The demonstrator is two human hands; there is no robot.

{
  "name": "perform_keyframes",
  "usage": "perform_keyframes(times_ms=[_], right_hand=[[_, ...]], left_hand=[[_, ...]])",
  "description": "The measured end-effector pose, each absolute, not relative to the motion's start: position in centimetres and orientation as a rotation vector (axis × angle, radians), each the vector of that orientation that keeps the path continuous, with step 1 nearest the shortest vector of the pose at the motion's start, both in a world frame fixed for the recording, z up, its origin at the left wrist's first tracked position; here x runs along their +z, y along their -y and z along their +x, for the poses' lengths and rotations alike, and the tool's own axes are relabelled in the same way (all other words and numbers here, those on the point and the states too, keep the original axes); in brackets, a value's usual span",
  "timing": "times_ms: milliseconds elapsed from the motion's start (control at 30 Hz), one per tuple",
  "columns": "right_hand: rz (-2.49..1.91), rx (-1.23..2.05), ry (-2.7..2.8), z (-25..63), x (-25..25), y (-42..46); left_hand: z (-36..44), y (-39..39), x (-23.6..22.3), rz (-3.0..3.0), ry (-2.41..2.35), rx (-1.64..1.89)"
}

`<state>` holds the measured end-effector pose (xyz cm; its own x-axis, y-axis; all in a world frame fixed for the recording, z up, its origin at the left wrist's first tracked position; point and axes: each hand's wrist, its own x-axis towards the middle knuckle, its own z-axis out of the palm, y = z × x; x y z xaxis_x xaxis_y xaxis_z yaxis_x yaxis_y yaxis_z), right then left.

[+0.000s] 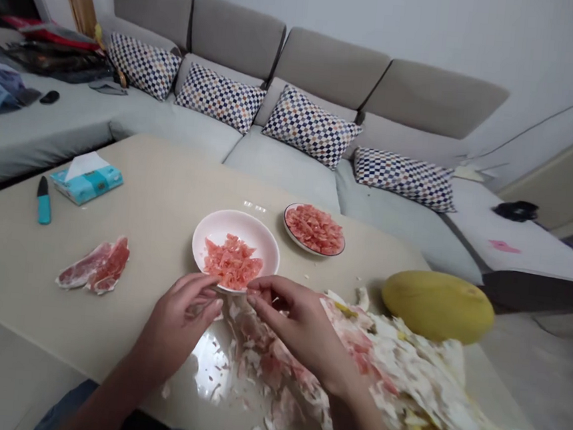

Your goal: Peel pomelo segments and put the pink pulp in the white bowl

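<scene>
Over the near rim of a white bowl are both my hands. The bowl holds loose pieces of red pomelo flesh. My right hand is closed in a pinch at the bowl's near right edge, with a small reddish bit of pomelo flesh at its fingertips. Beside it, my left hand has curved fingers with the thumb apart, and I see nothing held in it. Under and right of my right hand spreads a heap of pomelo peel and membrane.
Behind the bowl stands a dark-rimmed plate of red flesh. A whole yellow pomelo lies at the right. On the left are unpeeled pomelo segments, a teal-handled knife and a tissue pack. A grey sofa borders the table.
</scene>
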<state>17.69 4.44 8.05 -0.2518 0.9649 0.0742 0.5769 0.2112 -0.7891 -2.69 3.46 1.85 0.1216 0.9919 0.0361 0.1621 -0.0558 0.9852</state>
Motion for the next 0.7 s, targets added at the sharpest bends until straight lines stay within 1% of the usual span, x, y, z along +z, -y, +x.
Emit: perform_keyframes(times_ms=[67, 133, 200, 300, 433, 567, 633, 700], right_hand=[[-1.362, 0.696, 1.969, 17.4, 8.7, -5.9], [-1.304, 0.57, 2.003, 17.3, 9.0, -7.3], [-1.286, 0.473, 2.017, 17.3, 8.6, -8.5], [-1.306, 0.401, 1.975, 17.3, 7.4, -9.6], [-1.257, 0.547, 1.905, 17.5, 6.2, -10.1], [-1.212, 0.697, 1.876, 17.8, 6.4, -10.1], [-1.2, 0.736, 1.868, 17.8, 6.5, -10.0], [-1.163, 0.771, 1.884, 17.7, 6.6, -9.8]], left_hand=[[-2.0, -5.5, 3.8, 1.218, -1.091, 1.032], [-1.0, -7.9, 5.3, 1.214, -0.981, 1.063], [0.1, -10.2, 6.1, 1.243, -0.895, 1.022], [1.2, -12.5, 6.3, 1.316, -0.89, 0.948], [0.9, -13.5, 6.0, 1.37, -0.957, 0.885], [-0.1, -12.9, 5.7, 1.64, -1.233, 1.107], [-0.2, -12.2, 5.4, 1.612, -1.18, 1.146], [0.2, -11.5, 4.9, 1.438, -1.029, 1.079]])
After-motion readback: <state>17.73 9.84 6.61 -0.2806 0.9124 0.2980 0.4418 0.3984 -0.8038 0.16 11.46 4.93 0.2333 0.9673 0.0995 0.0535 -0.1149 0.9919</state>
